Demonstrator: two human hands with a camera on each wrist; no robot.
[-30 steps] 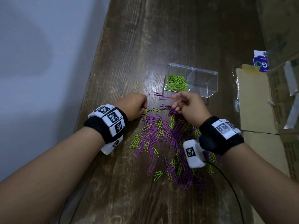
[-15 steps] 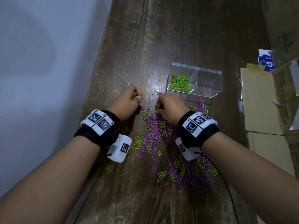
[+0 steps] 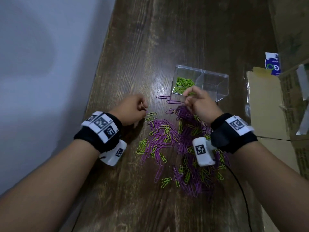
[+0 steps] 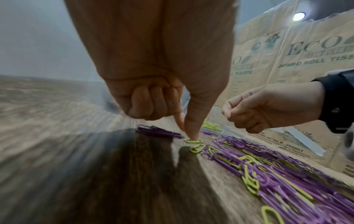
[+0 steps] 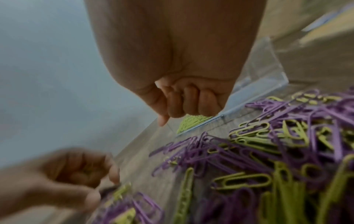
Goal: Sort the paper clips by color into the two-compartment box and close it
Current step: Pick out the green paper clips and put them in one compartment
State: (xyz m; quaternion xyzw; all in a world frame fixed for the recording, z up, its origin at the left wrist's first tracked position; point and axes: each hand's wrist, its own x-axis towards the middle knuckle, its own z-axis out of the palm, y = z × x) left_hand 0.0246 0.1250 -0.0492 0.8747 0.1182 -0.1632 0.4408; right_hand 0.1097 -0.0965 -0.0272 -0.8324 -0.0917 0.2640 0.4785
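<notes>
A clear two-compartment box (image 3: 215, 76) stands open on the wooden table; green clips (image 3: 184, 82) fill its left half and the right half is bare. A mixed pile of purple and green clips (image 3: 184, 139) lies in front of it. My left hand (image 3: 145, 111) is at the pile's left edge. Its thumb and forefinger (image 4: 189, 137) pinch a green clip (image 4: 193, 140) flat on the wood, the other fingers curled. My right hand (image 3: 187, 97) hovers at the box's left front edge, fingers curled (image 5: 164, 119). Whether it holds a clip is hidden.
Cardboard cartons (image 3: 265, 104) line the table's right side and a pale wall (image 3: 41, 64) runs along its left edge. Two loose purple clips (image 3: 173, 102) lie between my hands. A small purple bundle (image 4: 157, 131) lies beside my left fingers. A black cable (image 3: 240, 186) trails from my right wrist.
My right hand has risen from the top of the pile to the box's left front edge. My left hand has stayed at the pile's left edge, shifting only slightly.
</notes>
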